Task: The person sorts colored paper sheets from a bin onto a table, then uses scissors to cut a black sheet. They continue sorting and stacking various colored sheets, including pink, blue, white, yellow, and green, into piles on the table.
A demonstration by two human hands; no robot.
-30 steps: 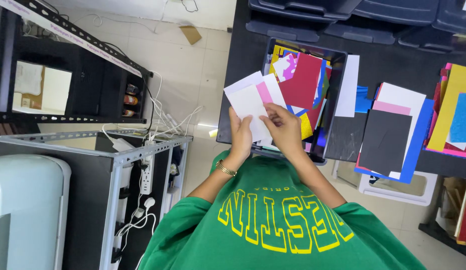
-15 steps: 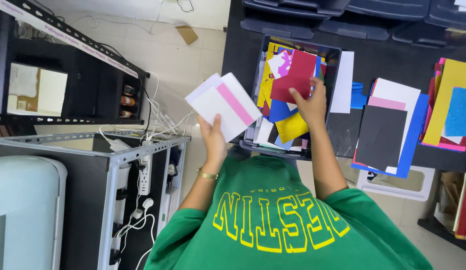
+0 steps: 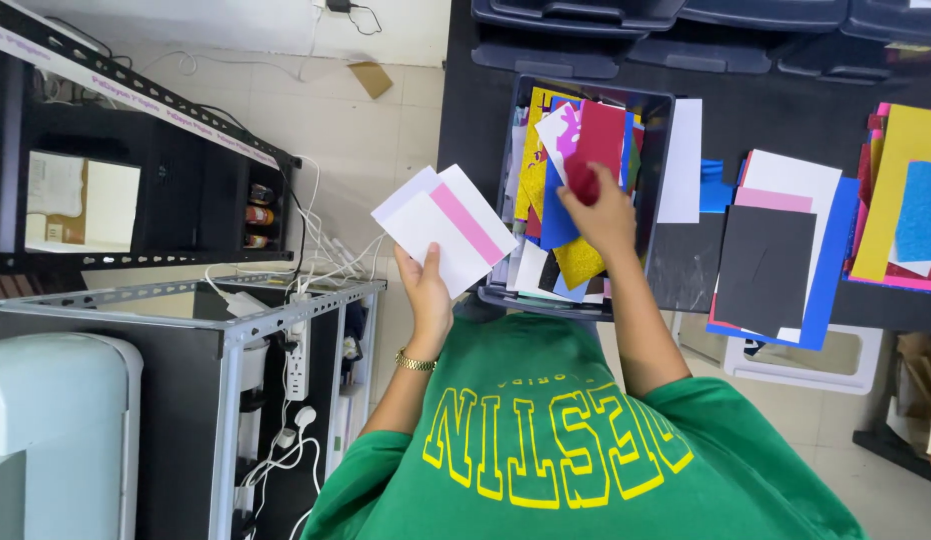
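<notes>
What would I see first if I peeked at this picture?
Probably the dark bin at the top middle, stuffed with bright paper sheets, where the right hand grips a red sheet. Beside it, the left hand holds up a fan of white sheets with a pink stripe.

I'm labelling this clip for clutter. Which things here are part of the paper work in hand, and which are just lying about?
In hand:
left hand holding white and pink sheets
right hand on the red sheet
bin of coloured sheets

Lying about:
stacks on the table
power strip
shelf
</notes>
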